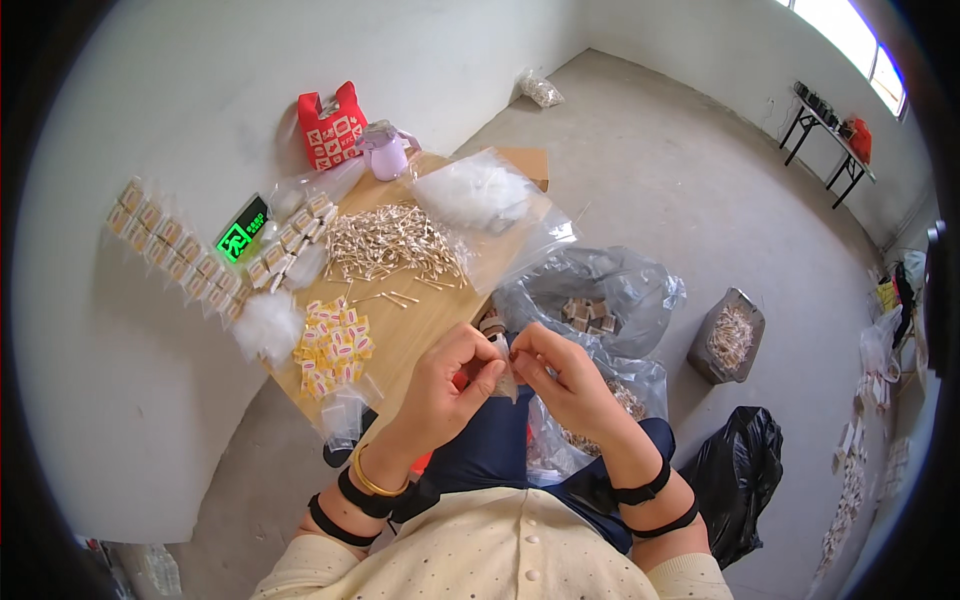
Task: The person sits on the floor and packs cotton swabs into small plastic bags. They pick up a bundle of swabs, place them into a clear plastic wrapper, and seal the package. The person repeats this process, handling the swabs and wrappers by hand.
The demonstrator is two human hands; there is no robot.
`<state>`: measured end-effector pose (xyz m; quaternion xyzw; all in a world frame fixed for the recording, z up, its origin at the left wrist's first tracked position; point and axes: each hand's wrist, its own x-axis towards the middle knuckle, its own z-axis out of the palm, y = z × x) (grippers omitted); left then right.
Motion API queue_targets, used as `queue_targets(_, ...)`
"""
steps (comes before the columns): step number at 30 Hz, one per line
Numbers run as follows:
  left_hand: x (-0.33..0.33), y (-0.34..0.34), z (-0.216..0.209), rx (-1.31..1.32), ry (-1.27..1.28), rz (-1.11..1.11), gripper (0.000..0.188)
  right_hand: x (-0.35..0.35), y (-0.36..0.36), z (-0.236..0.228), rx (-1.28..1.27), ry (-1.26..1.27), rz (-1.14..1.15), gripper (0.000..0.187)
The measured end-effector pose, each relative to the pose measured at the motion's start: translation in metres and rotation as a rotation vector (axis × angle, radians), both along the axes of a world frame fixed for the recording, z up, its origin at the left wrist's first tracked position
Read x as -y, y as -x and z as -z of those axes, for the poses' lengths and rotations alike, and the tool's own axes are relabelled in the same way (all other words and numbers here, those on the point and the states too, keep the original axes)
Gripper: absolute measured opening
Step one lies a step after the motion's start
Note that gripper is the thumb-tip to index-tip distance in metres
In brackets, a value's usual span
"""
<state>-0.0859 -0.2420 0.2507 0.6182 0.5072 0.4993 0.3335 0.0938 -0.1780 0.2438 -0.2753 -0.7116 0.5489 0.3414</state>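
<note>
Above my lap, my left hand [450,385] and my right hand [565,382] pinch a small clear plastic bag [506,386] between their fingertips. Something brownish shows inside it, too small to make out. On the wooden table [400,345], ahead and to the left, lies a heap of cotton swabs [392,240]. Closer to my left arm are a pile of small yellow-and-white packets [333,345] and some flat clear bags [345,415]. Filled small bags [290,245] are stacked at the table's far left.
Filled bags [175,245] line the left side by a green lit sign [240,235]. A lilac jug [385,152] and red bag [330,130] stand at the back. Right of the table are a large clear sack [630,300], a grey bin of swabs [733,335] and a black bag [738,480].
</note>
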Motion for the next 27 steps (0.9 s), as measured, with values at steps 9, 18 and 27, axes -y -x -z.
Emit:
queue_targets(9, -0.003, -0.003, 0.005, -0.124, -0.139, -0.034, 0.003, -0.003, 0.002, -0.005, 0.097, -0.215, 0.000, 0.010)
queue_targets(18, 0.000, 0.008, 0.015, 0.089, 0.006, 0.007, 0.012, -0.005, -0.002, 0.002, -0.125, 0.113, 0.014, 0.008)
queue_targets(27, -0.010, 0.007, 0.052, 0.642, 0.289, 0.038, 0.066, -0.024, -0.003, 0.029, -0.341, 0.319, -0.122, 0.019)
